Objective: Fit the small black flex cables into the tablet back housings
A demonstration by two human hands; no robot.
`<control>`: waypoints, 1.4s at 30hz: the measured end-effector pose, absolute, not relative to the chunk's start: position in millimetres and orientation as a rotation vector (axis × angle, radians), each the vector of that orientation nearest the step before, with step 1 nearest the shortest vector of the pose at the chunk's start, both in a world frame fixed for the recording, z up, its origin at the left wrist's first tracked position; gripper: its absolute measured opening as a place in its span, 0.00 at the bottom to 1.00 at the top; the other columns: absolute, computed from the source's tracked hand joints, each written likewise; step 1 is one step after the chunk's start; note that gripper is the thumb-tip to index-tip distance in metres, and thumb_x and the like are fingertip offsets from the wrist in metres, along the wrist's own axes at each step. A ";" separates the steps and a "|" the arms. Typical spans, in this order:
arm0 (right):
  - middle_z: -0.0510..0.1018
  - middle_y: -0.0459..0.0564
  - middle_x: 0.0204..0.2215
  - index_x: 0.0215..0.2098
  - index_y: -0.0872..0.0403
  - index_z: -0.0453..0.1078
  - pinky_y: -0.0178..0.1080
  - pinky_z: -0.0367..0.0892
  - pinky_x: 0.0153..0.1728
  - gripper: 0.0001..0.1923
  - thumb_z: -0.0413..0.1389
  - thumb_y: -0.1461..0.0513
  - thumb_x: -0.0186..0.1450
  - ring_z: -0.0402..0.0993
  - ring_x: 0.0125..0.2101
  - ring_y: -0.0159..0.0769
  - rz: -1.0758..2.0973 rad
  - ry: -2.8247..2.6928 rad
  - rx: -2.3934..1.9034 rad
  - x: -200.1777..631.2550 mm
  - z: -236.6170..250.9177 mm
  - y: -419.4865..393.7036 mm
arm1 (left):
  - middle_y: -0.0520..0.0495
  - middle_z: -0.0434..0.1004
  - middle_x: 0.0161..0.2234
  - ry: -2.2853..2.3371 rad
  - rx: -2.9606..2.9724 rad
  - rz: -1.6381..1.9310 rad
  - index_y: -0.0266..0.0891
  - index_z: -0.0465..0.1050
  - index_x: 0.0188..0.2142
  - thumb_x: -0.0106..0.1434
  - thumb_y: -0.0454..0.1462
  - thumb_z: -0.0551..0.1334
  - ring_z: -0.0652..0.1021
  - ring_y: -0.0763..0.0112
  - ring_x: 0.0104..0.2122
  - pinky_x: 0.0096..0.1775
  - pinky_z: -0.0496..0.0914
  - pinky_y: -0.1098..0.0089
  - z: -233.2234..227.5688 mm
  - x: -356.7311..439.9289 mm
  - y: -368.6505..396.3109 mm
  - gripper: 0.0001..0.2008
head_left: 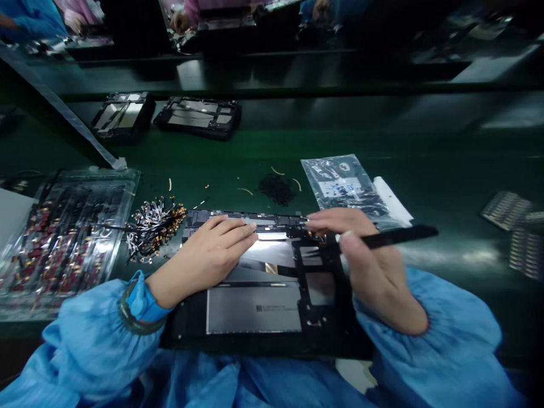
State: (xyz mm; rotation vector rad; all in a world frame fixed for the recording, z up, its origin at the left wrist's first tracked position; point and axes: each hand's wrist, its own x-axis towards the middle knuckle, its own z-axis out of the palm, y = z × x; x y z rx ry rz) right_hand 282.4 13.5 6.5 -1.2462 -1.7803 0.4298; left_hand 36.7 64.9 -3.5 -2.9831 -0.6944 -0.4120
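The open device (263, 283) lies flat at the near edge of the green bench (446, 187), long side running left to right. The left hand (208, 255) rests flat on its top-left part, fingers loose, gripping nothing. The right hand (374, 266) is closed on a black tool (399, 235), fingertips touching the top edge.

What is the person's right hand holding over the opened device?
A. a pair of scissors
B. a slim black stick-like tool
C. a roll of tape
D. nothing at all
B: the right hand grips a slim black tool that sticks out to the right, while its fingertips touch the top edge of the opened device; the left hand lies flat on the device.
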 end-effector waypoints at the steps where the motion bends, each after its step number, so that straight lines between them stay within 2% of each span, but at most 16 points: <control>1: 0.76 0.52 0.35 0.40 0.53 0.69 0.41 0.74 0.35 0.17 0.41 0.56 0.72 0.75 0.35 0.36 0.600 -1.642 -1.266 277.4 6.6 16.2 | 0.44 0.74 0.53 -0.692 -2.981 -0.418 0.34 0.70 0.51 0.66 0.30 0.53 0.72 0.61 0.51 0.52 0.67 0.58 -3.7 36.7 64.9 0.16; 3: 0.76 0.49 0.29 0.37 0.53 0.68 0.37 0.74 0.27 0.20 0.42 0.49 0.71 0.75 0.26 0.32 0.893 -1.398 -1.292 266.1 4.4 22.6 | 0.44 0.73 0.53 -0.691 -2.975 -0.411 0.34 0.70 0.51 0.66 0.30 0.53 0.71 0.61 0.52 0.52 0.66 0.58 -3.9 36.6 64.8 0.16; 4: 0.76 0.49 0.29 0.36 0.54 0.67 0.36 0.75 0.27 0.20 0.45 0.47 0.69 0.76 0.25 0.32 1.003 -1.318 -1.299 260.7 2.6 26.1 | 0.44 0.73 0.53 -0.690 -2.973 -0.402 0.34 0.70 0.51 0.66 0.30 0.52 0.71 0.61 0.52 0.52 0.66 0.58 -4.0 36.6 64.7 0.16; 7: 0.78 0.50 0.29 0.34 0.55 0.67 0.38 0.77 0.33 0.19 0.57 0.47 0.61 0.79 0.28 0.35 1.154 -1.233 -1.332 249.8 -2.3 34.2 | 0.43 0.73 0.53 -0.684 -2.973 -0.382 0.34 0.70 0.51 0.66 0.30 0.52 0.71 0.61 0.52 0.52 0.66 0.57 -4.1 36.4 64.3 0.16; 9: 0.79 0.49 0.27 0.33 0.55 0.68 0.37 0.77 0.33 0.20 0.60 0.47 0.58 0.79 0.28 0.35 1.175 -1.230 -1.367 247.2 -3.8 36.4 | 0.43 0.73 0.53 -0.680 -2.973 -0.386 0.34 0.70 0.51 0.66 0.30 0.52 0.71 0.60 0.52 0.52 0.66 0.57 -4.1 36.2 64.2 0.16; 21: 0.80 0.52 0.30 0.32 0.57 0.72 0.36 0.77 0.32 0.17 0.58 0.50 0.61 0.80 0.29 0.37 1.092 -1.377 -1.424 245.0 -5.6 35.8 | 0.43 0.73 0.53 -0.673 -2.945 -0.395 0.34 0.70 0.51 0.66 0.30 0.52 0.72 0.60 0.51 0.51 0.67 0.58 -5.0 36.8 63.5 0.16; 26: 0.80 0.52 0.27 0.32 0.58 0.71 0.35 0.77 0.30 0.17 0.61 0.51 0.59 0.80 0.27 0.37 1.177 -1.240 -1.352 243.8 -7.4 33.4 | 0.43 0.74 0.52 -0.664 -2.945 -0.415 0.33 0.70 0.50 0.66 0.30 0.52 0.72 0.60 0.51 0.51 0.67 0.59 -5.3 37.0 63.8 0.15; 36: 0.79 0.50 0.31 0.33 0.57 0.73 0.33 0.76 0.31 0.13 0.58 0.54 0.62 0.79 0.28 0.33 1.028 -1.385 -1.364 244.3 -11.1 31.6 | 0.43 0.74 0.52 -0.668 -2.943 -0.422 0.33 0.70 0.50 0.66 0.30 0.53 0.72 0.60 0.51 0.51 0.68 0.59 -4.4 37.0 64.1 0.15; 42: 0.79 0.52 0.35 0.29 0.55 0.76 0.37 0.77 0.34 0.12 0.56 0.57 0.64 0.79 0.34 0.36 0.904 -1.509 -1.334 247.2 -18.8 30.8 | 0.42 0.73 0.53 -0.669 -2.953 -0.395 0.33 0.69 0.51 0.66 0.30 0.53 0.71 0.59 0.52 0.51 0.68 0.58 -5.3 36.0 63.6 0.15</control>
